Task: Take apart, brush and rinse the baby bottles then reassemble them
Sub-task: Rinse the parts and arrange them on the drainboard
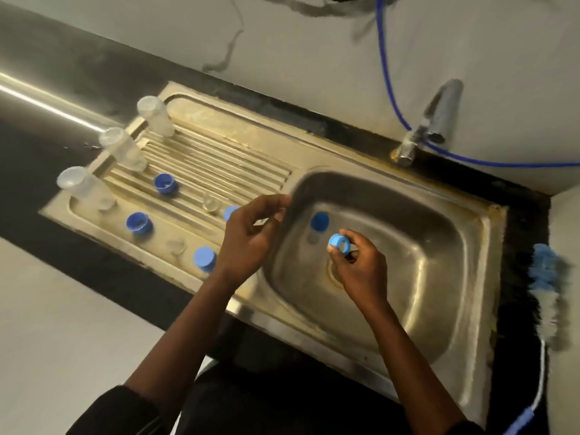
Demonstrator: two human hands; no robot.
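My right hand (361, 271) pinches a blue screw ring (339, 244) over the sink basin (423, 246). My left hand (251, 237) hovers at the basin's left rim with curled fingers around a small pale piece (262, 221), blurred, likely a clear teat. A blue cap (320, 221) lies in the basin. Three clear bottle bodies (120, 147) stand along the drainboard's left edge. On the drainboard (219, 158) lie two blue rings (164, 183) (138, 222), two blue caps (204, 259) (230, 212) and two clear teats (210, 204) (177, 246).
A blue and white bottle brush (547, 287) lies on the dark counter right of the sink. The tap (439, 114) stands behind the basin, with a blue hose (389, 73) running up the wall. Dark counter (47, 171) extends to the left.
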